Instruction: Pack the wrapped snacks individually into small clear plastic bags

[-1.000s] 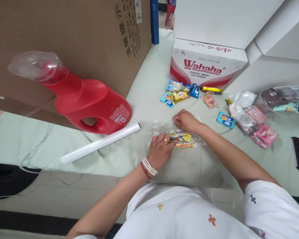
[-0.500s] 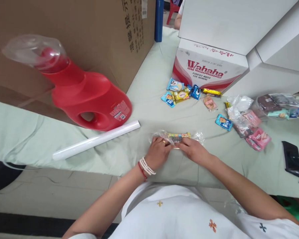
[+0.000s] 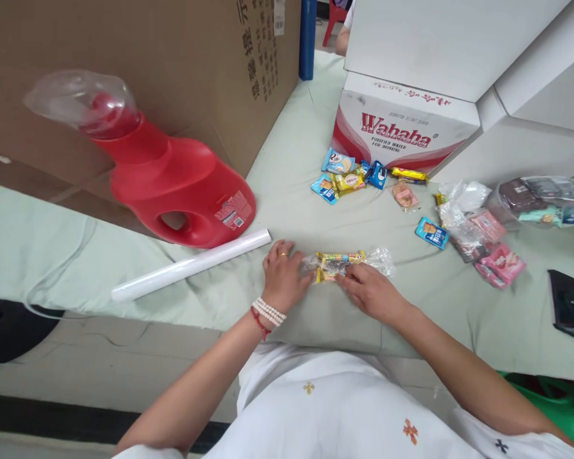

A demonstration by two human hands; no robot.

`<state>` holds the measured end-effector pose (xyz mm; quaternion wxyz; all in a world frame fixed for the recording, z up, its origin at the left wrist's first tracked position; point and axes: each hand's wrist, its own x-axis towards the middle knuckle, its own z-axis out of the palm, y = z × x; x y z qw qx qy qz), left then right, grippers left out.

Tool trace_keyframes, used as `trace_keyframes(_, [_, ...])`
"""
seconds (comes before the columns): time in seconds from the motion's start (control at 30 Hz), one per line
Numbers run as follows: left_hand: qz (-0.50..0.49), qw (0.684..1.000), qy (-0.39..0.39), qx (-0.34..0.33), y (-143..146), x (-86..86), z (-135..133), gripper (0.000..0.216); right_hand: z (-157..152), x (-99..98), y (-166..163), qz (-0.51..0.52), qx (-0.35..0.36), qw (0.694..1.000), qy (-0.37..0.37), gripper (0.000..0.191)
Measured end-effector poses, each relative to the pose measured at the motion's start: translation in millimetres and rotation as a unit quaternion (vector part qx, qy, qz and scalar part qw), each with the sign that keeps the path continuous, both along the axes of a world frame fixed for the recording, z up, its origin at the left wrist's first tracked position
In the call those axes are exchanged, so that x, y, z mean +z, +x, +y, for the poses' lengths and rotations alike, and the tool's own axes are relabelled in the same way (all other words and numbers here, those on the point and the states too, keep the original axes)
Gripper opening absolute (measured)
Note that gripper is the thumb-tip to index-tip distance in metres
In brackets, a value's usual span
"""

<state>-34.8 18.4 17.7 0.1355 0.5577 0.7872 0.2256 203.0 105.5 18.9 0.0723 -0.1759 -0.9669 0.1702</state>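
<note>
Yellow snack packets (image 3: 340,257) lie side by side on the table, with clear plastic film (image 3: 381,261) about them, crumpled at the right end. My left hand (image 3: 286,275) rests palm down at the left end of this bundle, fingers stretched out and slightly apart; its thumb side touches the film. My right hand (image 3: 370,290) is closed at the near right edge of the packets, fingertips pinching or pressing there; its thumb is partly hidden. A shiny white roll (image 3: 191,264) lies just left of my left hand.
A red jug (image 3: 186,188) stands against a large brown carton (image 3: 172,57) at left. Small wrapped snacks (image 3: 349,180) lie before the Wahaba box (image 3: 402,131). More snacks (image 3: 501,264), a clear tub (image 3: 543,197) and a black phone (image 3: 567,296) are at right.
My left hand has moved left, off the packets, and its fingers have spread out. More of the yellow packets shows. My right hand has stayed almost in place.
</note>
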Motion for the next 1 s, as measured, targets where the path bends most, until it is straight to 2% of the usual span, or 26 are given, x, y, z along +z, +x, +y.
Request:
trace_keyframes(0.07, [-0.064,0.998,-0.006,0.002,-4.0,2.0,-11.1,0.011,-0.9,1.4,3.5,0.026,-0.006,0.999,-0.03,0.035])
trace_keyframes(0.17, [-0.236,0.971,-0.008,0.034,2.7,11.7,-16.2,0.015,-0.6,3.6,1.9,0.059,-0.012,0.996,-0.063,0.035])
trace_keyframes(0.23, [-0.343,0.938,-0.019,0.032,16.8,16.4,-7.2,0.019,-0.1,5.0,-2.6,0.063,-0.014,0.996,-0.069,0.034])
trace_keyframes(0.3, [-0.378,0.926,-0.021,0.005,33.8,17.0,7.3,0.021,-0.4,6.2,-5.9,0.062,-0.019,0.996,-0.069,0.033])
trace_keyframes(0.37, [-0.295,0.955,-0.01,-0.031,48.7,14.1,20.6,0.027,-1.1,7.5,-5.3,0.069,-0.022,0.994,-0.078,0.032])
trace_keyframes(0.43, [-0.14,0.988,-0.012,-0.064,59.6,10.1,27.9,0.028,-0.7,9.1,-0.1,0.095,-0.025,0.989,-0.111,0.031])
trace_keyframes(0.47, [-0.067,0.995,-0.024,-0.075,63.7,8.3,29.1,0.027,0.7,10.1,3.6,0.115,-0.043,0.984,-0.129,0.03])
trace_keyframes(0.53, [0.031,0.994,-0.059,-0.086,69.4,6.5,28.2,0.023,7.0,11.5,11.7,0.165,-0.154,0.965,-0.131,0.029])
trace_keyframes(0.6, [0.07,0.99,-0.084,-0.091,72.6,7.0,26.1,0.022,18.0,10.5,18.8,0.19,-0.321,0.925,-0.074,0.031])
trace_keyframes(0.67, [0.076,0.99,-0.083,-0.09,73.0,8.8,25.8,0.02,30.3,6.1,24.5,0.162,-0.428,0.889,-0.019,0.044])
trace_keyframes(0.73, [0.07,0.994,-0.066,-0.061,70.3,10.5,28.0,0.016,38.9,0.5,29.7,0.094,-0.435,0.895,-0.036,0.051])
trace_keyframes(0.8, [0.053,0.997,-0.056,-0.006,65.3,10.9,32.1,0.035,40.2,-2.6,34.1,0.055,-0.412,0.905,-0.091,0.04])
trace_keyframes(0.87, [0.024,0.997,-0.066,0.027,59.7,10.2,36.6,0.053,33.8,-0.2,35.2,0.07,-0.412,0.9,-0.129,0.028])
trace_keyframes(0.93, [-0.002,0.997,-0.079,0.018,55.6,9.4,40.8,0.047,21.7,6.4,29.4,0.106,-0.418,0.892,-0.135,0.021])
trace_keyframes(1.0, [-0.012,0.996,-0.085,-0.009,54.1,9.3,44.3,0.035,7.3,12.7,14.7,0.12,-0.389,0.905,-0.123,0.017])
